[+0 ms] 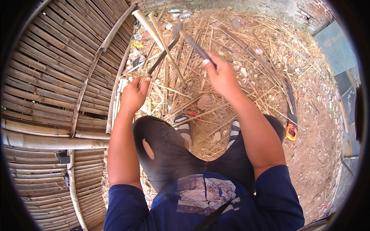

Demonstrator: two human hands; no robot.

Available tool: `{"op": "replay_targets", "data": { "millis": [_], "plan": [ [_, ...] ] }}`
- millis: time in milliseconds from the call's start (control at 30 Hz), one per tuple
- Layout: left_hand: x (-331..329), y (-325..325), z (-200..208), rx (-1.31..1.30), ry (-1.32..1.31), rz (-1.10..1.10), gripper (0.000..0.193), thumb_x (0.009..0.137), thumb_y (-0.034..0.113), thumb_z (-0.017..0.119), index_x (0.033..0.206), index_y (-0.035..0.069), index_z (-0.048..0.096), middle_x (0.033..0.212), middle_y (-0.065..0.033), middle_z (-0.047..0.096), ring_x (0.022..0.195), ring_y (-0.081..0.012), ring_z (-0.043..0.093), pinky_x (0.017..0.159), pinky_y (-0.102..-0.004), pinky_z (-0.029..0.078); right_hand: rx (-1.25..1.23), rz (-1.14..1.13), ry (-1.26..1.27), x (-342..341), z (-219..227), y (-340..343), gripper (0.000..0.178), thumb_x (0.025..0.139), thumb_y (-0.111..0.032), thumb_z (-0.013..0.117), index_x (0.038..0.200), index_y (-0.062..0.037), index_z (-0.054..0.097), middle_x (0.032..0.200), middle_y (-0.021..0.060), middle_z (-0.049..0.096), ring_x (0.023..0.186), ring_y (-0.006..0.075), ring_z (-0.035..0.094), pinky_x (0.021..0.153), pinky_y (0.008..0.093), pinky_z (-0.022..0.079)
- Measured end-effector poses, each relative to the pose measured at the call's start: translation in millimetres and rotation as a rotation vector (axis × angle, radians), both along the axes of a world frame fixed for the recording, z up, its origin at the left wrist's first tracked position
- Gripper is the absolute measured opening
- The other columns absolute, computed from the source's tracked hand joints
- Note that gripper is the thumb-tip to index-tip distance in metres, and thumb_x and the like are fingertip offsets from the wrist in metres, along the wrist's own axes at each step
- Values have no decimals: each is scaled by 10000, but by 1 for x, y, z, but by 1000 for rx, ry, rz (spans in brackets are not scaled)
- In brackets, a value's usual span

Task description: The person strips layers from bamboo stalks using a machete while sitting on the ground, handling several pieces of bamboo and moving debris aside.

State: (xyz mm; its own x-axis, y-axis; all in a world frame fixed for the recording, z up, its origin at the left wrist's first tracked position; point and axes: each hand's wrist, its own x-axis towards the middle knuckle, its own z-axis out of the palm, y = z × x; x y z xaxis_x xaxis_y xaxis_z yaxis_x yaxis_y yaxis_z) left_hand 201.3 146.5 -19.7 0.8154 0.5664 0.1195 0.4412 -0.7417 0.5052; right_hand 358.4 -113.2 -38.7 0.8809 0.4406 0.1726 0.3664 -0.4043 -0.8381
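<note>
My left hand [135, 92] is closed round the handle of a long dark-bladed machete [161, 57], its blade angled up and to the right. In my right hand [221, 75] is a hammer [196, 47] with a dark grip, the thumb lying along it. The hammer's head meets or overlaps the far end of the blade; whether they touch, I cannot tell. A pale split bamboo piece [147, 26] rises behind the machete, and a thinner bamboo strip [172, 61] crosses the blade. The lower end of the pale piece is hidden.
A bamboo slat wall [50, 77] runs along my left. Bamboo strips, straw and litter cover the ground [208, 88] ahead. A handsaw [291, 131] with an orange handle lies by my right knee. Grey-blue panels [335, 48] stand at the far right, near a brick wall [314, 15].
</note>
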Motion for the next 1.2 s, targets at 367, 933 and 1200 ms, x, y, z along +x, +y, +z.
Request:
{"op": "replay_targets", "data": {
  "millis": [367,933,1200],
  "plan": [
    [18,-19,11,28,53,-52,550,974,467,619,1196,-31,689,885,-260,722,886,-402,719,809,-428,545,-135,-14,-271,-3,-29,13,463,1072,-315,479,1456,-56,481,716,86,649,616,194,656,566,377,514],
    [34,1,-18,70,155,-36,644,943,611,589,959,-27,670,855,-287,697,883,-458,683,799,-508,527,435,-100,38,17,39,-37,391,1089,-330,476,1262,12,556,734,-18,548,608,56,504,540,255,405],
    [30,8,-17,111,247,13,447,852,414,779,1002,4,682,913,-241,722,896,-415,701,798,-489,543,416,-101,-217,6,25,-3,407,1092,-346,458,1288,-1,549,681,15,582,591,101,569,545,279,449]
  ]
}}
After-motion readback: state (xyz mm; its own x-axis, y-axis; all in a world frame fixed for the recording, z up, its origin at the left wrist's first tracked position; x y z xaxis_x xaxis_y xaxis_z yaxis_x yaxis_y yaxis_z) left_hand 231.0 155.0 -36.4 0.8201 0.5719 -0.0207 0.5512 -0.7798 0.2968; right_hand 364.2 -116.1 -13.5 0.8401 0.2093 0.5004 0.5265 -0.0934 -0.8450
